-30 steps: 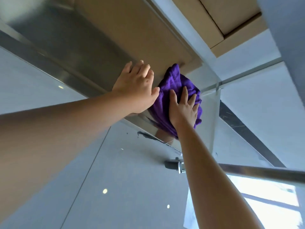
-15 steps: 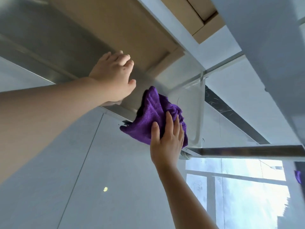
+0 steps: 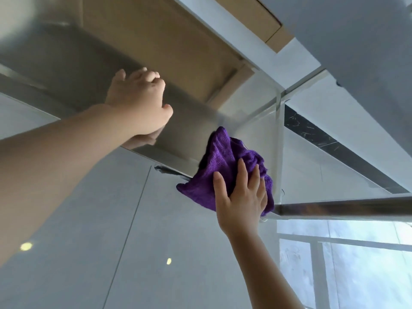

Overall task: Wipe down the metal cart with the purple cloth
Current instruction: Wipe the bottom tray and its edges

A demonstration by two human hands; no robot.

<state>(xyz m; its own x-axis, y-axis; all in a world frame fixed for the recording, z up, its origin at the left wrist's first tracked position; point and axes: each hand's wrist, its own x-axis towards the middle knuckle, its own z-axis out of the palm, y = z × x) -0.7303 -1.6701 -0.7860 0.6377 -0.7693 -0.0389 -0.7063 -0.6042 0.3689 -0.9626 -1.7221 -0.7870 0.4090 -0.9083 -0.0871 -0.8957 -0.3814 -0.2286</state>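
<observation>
- Head view: right hand (image 3: 242, 198) lies flat on the cloth (image 3: 225, 166), fingers (image 3: 243, 172) straight and slightly spread, pressing it.
- Cloth is bunched under the palm; purple folds stick out above the fingertips and to the left of the thumb.
- Cloth sits at the corner of the cart (image 3: 189, 132), against the shelf edge, just beside the upright post (image 3: 279, 139) and the handle bar (image 3: 347, 207).
- Left hand (image 3: 138, 103) rests on the shelf, fingers together and bent over it, well apart from the cloth.
- Cardboard box (image 3: 156, 41) lies on the shelf.
</observation>
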